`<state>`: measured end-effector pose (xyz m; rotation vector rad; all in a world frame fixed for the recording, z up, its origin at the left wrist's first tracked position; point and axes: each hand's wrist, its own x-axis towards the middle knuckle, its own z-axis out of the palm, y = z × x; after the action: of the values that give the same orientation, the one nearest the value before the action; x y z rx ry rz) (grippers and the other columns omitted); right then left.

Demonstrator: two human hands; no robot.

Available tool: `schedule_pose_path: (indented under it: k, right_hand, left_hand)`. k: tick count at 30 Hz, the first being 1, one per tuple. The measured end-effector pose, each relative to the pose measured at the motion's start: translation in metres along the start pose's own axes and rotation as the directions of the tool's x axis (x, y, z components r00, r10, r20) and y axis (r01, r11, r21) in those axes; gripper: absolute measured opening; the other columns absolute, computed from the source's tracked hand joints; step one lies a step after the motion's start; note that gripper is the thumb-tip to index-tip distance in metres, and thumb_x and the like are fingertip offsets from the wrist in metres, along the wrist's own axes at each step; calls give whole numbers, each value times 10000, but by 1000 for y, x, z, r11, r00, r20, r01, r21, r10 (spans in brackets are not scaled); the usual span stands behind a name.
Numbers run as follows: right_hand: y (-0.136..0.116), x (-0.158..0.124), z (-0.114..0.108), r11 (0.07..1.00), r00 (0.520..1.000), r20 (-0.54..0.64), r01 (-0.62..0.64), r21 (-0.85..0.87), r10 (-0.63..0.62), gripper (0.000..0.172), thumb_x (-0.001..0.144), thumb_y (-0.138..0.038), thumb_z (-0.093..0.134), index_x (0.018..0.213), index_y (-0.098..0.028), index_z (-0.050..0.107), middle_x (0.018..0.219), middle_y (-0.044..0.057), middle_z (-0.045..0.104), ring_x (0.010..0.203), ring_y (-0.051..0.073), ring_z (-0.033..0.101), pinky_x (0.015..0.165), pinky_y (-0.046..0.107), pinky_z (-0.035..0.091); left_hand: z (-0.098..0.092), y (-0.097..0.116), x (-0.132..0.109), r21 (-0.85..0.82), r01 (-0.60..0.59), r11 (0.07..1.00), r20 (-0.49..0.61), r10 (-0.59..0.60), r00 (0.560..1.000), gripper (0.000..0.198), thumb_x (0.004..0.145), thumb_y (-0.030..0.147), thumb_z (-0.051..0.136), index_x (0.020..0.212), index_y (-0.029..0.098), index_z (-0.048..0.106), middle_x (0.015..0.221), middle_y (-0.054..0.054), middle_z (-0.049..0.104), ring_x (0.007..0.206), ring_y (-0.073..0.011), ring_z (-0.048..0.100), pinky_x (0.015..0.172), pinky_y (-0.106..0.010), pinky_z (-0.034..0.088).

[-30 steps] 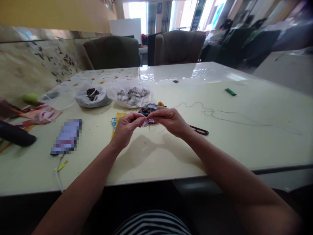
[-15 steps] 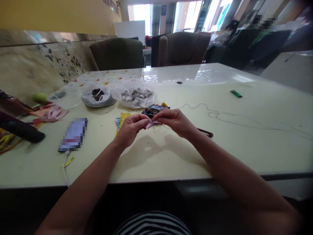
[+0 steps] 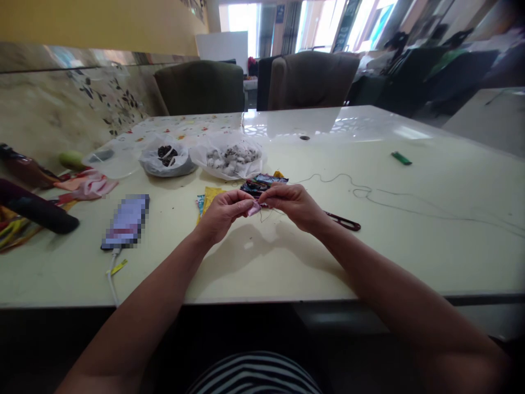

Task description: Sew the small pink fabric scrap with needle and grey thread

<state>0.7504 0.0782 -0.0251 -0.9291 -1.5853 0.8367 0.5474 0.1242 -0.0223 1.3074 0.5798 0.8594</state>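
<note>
Between thumb and fingers, my left hand point(image 3: 225, 214) pinches a small piece of pink cloth point(image 3: 254, 209) just above the table. My right hand point(image 3: 292, 203) meets it there, its thumb and forefinger closed at the cloth's upper edge; whatever they grip is too small to make out. A loose thread point(image 3: 262, 216) hangs below the fingertips. Behind my hands lies a pile of dark, colourful fabric pieces point(image 3: 255, 187). A yellow piece point(image 3: 212, 195) is beside my left hand, and a dark red tool with a slotted handle point(image 3: 344, 221) lies partly hidden behind my right wrist.
Long thread point(image 3: 361, 190) trails rightward over the white table point(image 3: 410, 251). At the back stand plastic bags, one with white stuffing-like clumps point(image 3: 235, 158), another with dark bits point(image 3: 167, 155). A charging phone point(image 3: 127, 221), dark bottle point(image 3: 39, 208) and green lighter point(image 3: 401, 158) lie about.
The view has shifted slightly. Both hands stay together at the pink cloth, with only a small movement of the fingertips.
</note>
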Motion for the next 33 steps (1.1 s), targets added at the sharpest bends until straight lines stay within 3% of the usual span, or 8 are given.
schedule_pose_path:
  k: [10,24,33]
  right_hand:
    - [3,-2,5,991,998,-47,43,-129,-49,131,860,-302,722,831,-208,808,815,19,638,772,144,580,740,302,469]
    - [-3,-2,1,917,983,-24,160,-364,-181,112,903,-190,652,840,-188,745,805,11,645,726,131,571,700,280,437]
    - [1,-2,2,911,960,-109,205,-357,-259,109,879,-182,696,827,-231,779,813,17,578,786,153,559,737,301,460]
  left_hand:
    - [-3,-2,1,27,5,1000,-8,-4,1000,214,671,335,857,739,165,745,675,-28,662,635,-114,552,631,-265,447]
    - [-1,0,2,-8,22,1000,-77,-23,997,187,655,305,856,737,167,759,683,-18,659,617,-99,535,613,-260,423]
    - [2,2,-1,-51,60,997,-68,-63,996,229,648,323,870,769,153,775,692,-13,659,637,-83,519,627,-227,415]
